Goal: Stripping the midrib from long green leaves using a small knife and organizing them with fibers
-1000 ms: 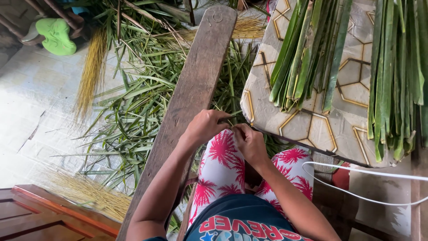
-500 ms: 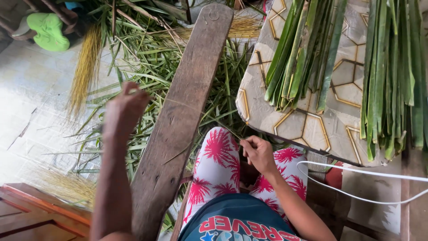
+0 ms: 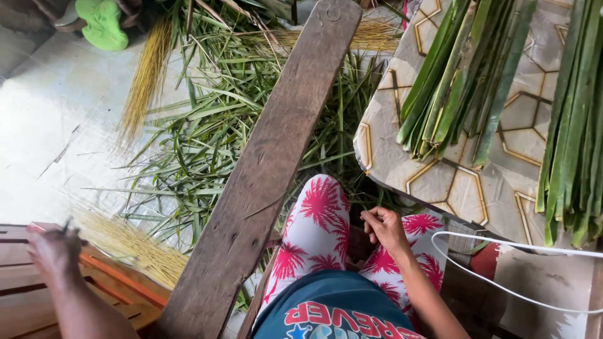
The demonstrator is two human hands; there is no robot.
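Now the left hand (image 3: pixel 55 251) has swung out from the lap to the yellow midrib pile (image 3: pixel 129 245), fingers pinched on a thin dark stick. The right hand (image 3: pixel 384 229) stays between the knees, fingertips together.

we look steeply down from our head, close over our lap, the wooden plank (image 3: pixel 264 169) crossing mid-frame.
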